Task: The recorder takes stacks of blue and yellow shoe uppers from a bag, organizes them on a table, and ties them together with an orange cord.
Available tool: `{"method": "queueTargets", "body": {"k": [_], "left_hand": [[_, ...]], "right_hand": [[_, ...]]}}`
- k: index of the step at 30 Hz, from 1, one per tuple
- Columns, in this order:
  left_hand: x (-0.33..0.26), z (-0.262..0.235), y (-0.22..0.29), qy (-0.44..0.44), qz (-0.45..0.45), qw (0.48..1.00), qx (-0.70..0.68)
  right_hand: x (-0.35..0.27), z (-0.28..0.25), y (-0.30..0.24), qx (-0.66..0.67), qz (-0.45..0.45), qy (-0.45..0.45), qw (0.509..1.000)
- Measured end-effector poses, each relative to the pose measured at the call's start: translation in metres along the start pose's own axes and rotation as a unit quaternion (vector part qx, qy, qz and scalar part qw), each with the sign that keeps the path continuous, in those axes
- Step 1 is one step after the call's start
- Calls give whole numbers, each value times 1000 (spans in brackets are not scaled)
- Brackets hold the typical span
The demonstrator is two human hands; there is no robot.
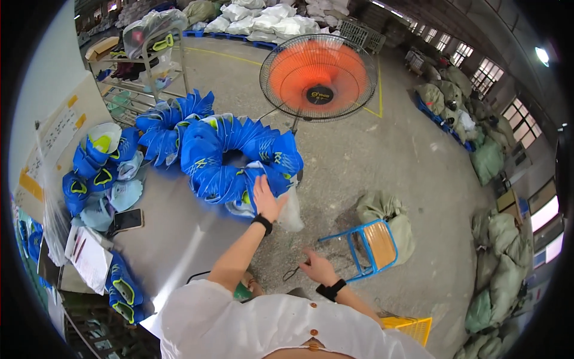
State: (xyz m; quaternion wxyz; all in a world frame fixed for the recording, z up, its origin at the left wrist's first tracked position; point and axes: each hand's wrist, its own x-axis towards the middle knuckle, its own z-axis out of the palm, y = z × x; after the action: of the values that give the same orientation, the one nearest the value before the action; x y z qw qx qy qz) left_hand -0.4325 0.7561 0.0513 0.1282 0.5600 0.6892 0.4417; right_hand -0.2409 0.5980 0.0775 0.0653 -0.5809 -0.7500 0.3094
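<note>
Blue shoe uppers [206,158] with yellow-green linings are nested into a curved ring on the grey work table. My left hand [267,202] rests with fingers spread on the near right part of this ring, where a pale lining shows. Lower and to the right, over the floor, hangs my right hand [320,267] with its fingers curled. A thin dark loop [290,274] sticks out from its left side, like part of a small tool; the rest is hidden. Another row of blue uppers [170,125] adjoins the ring at the far left.
More uppers [98,161], a phone [128,220] and white papers [89,258] lie on the table's left side. A large orange fan [320,78] stands beyond. A blue-framed stool [378,244] and yellow basket [412,328] are right; a shelf rack [146,72] stands far left.
</note>
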Motion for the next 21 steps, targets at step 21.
{"method": "queueTargets", "body": {"k": [21], "left_hand": [[-85,-84,-18,157,-224,841,-467]], "right_hand": [[200,-37,-69,302,-230,7,925]]}}
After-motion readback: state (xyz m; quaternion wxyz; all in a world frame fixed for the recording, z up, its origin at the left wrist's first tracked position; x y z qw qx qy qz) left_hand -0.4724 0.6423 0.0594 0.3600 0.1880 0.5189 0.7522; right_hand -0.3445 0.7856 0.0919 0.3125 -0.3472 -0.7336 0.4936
